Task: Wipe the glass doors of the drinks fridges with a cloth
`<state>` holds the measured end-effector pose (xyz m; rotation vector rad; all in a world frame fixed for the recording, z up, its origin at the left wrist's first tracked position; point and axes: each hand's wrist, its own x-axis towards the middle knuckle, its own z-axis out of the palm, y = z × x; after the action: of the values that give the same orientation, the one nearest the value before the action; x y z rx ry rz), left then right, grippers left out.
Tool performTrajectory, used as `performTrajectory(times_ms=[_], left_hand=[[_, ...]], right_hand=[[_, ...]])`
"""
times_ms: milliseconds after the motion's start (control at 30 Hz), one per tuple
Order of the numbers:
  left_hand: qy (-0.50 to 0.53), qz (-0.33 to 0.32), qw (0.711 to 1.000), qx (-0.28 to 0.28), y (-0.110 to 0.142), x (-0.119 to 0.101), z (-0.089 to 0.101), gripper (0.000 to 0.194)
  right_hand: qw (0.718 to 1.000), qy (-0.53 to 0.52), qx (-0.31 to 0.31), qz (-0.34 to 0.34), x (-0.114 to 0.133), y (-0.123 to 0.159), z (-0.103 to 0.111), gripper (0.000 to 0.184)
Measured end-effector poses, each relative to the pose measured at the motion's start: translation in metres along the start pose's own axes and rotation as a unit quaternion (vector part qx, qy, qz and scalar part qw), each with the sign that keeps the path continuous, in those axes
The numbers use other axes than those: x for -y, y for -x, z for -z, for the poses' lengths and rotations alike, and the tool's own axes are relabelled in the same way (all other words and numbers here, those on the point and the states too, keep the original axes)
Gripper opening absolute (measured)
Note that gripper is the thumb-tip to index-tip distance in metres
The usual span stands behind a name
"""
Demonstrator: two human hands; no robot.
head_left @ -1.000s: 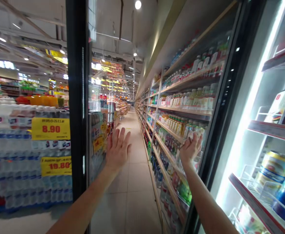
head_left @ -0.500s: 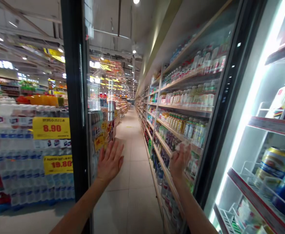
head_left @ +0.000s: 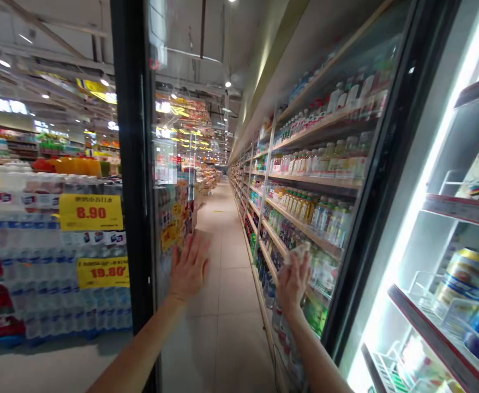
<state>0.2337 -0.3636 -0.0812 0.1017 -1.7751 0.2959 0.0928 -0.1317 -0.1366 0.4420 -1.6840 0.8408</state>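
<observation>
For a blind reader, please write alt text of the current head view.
A person's left hand is spread at a glass door; the right hand holds a pale wad, perhaps cloth. Beyond, bottled drinks fill shelves; a lit cooler is at right, bottle packs with yellow price signs at left.

The left forearm (head_left: 143, 344) and right forearm (head_left: 315, 349) reach far from the near edge, the left hand (head_left: 189, 268) open-palmed, fingers spread, the right hand (head_left: 293, 283) with fingers closer together, slightly bent.

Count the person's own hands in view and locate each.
2. The left hand is spread open beside the left black door frame; the right hand, farther right, holds a pale cloth or tissue.
</observation>
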Motion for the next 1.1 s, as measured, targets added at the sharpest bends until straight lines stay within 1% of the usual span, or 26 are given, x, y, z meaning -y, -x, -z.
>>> performTrajectory(times_ms=[33,100,133,167,200,267,300,333,367,400,433,500,533,567,600,667,733,767,800,867,900,933,967,1000,1033,1100], left_hand=[[0.0,0.003,1.0,-0.002,0.0,0.0,-0.001,0.066],[0.003,0.006,1.0,0.001,0.0,0.0,-0.001,0.066],[0.005,0.007,1.0,0.002,0.0,0.0,-0.001,0.066],[0.007,0.008,1.0,0.005,0.0,0.0,0.0,0.066],[0.011,0.009,1.0,0.008,-0.001,0.0,0.0,0.066],[0.014,0.017,1.0,0.015,-0.001,-0.001,0.0,0.067],[0.013,0.019,1.0,0.015,-0.001,-0.002,0.0,0.067],[0.01,0.019,1.0,0.015,-0.001,-0.003,0.0,0.067],[0.007,0.016,1.0,0.012,-0.001,-0.003,0.0,0.067],[0.003,0.012,1.0,0.006,-0.001,-0.003,0.0,0.068],[0.001,0.008,1.0,0.003,0.0,-0.003,0.0,0.068],[0.001,0.005,1.0,0.002,0.0,-0.003,0.0,0.068],[0.002,0.006,1.0,0.004,0.0,-0.003,0.0,0.068],[0.003,0.007,1.0,0.004,0.0,-0.002,0.0,0.068],[0.004,0.008,1.0,0.004,0.0,-0.002,0.0,0.068],[0.006,0.009,1.0,0.002,0.0,-0.002,0.0,0.068],[0.011,0.012,1.0,0.002,0.0,-0.002,-0.001,0.068],[0.015,0.013,1.0,0.003,0.0,-0.002,-0.001,0.068],[0.019,0.013,1.0,0.003,0.001,-0.002,-0.001,0.068],[0.025,0.013,1.0,0.003,0.001,-0.001,-0.001,0.067],[0.028,0.011,1.0,0.003,0.001,-0.001,-0.001,0.067],[0.03,0.011,0.999,0.005,0.001,-0.001,-0.001,0.067],[0.032,0.012,0.999,0.007,0.001,-0.001,0.0,0.066],[0.033,0.015,0.999,0.008,0.001,-0.001,0.0,0.066],[0.031,0.017,0.999,0.008,0.001,-0.002,0.001,0.066],[0.026,0.017,1.0,0.008,0.0,-0.003,0.001,0.067]], right_hand=[[0.996,-0.012,0.042,0.073,0.012,0.01,-0.001,0.043],[0.974,-0.028,0.108,0.199,0.024,0.024,-0.002,0.043],[0.966,-0.027,0.119,0.227,0.022,0.025,-0.001,0.044],[0.967,-0.021,0.113,0.229,0.014,0.022,0.002,0.045],[0.976,-0.008,0.089,0.198,0.001,0.015,0.004,0.045],[0.997,0.026,0.007,0.069,-0.024,-0.002,0.008,0.047],[0.999,0.038,-0.029,0.004,-0.032,-0.008,0.009,0.048],[0.997,0.043,-0.05,-0.043,-0.033,-0.011,0.008,0.049],[0.996,0.041,-0.052,-0.061,-0.028,-0.01,0.007,0.048],[0.998,0.031,-0.03,-0.042,-0.019,-0.004,0.004,0.048],[1.0,0.014,0.011,0.013,-0.006,0.004,0.002,0.047],[0.985,-0.023,0.088,0.144,0.016,0.018,-0.003,0.048],[0.975,-0.033,0.11,0.189,0.02,0.02,-0.004,0.048],[0.971,-0.036,0.114,0.206,0.019,0.018,-0.004,0.049],[0.977,-0.031,0.099,0.188,0.012,0.011,-0.003,0.048],[0.997,-0.007,0.029,0.066,-0.008,-0.013,0.001,0.046],[0.997,0.01,-0.041,-0.068,-0.02,-0.037,0.002,0.047],[0.994,0.012,-0.055,-0.089,-0.019,-0.044,0.002,0.047],[0.996,0.009,-0.047,-0.071,-0.014,-0.048,0.0,0.047],[0.998,-0.005,0.013,0.054,0.0,-0.046,-0.003,0.045],[0.992,-0.011,0.044,0.118,0.005,-0.044,-0.004,0.044],[0.985,-0.012,0.063,0.159,0.005,-0.044,-0.004,0.044],[0.984,-0.008,0.066,0.167,0.0,-0.047,-0.003,0.043],[0.989,-0.001,0.051,0.138,-0.009,-0.052,-0.001,0.042],[0.997,0.006,0.018,0.077,-0.02,-0.06,0.002,0.043],[0.995,0.014,-0.064,-0.079,-0.04,-0.077,0.006,0.045]])
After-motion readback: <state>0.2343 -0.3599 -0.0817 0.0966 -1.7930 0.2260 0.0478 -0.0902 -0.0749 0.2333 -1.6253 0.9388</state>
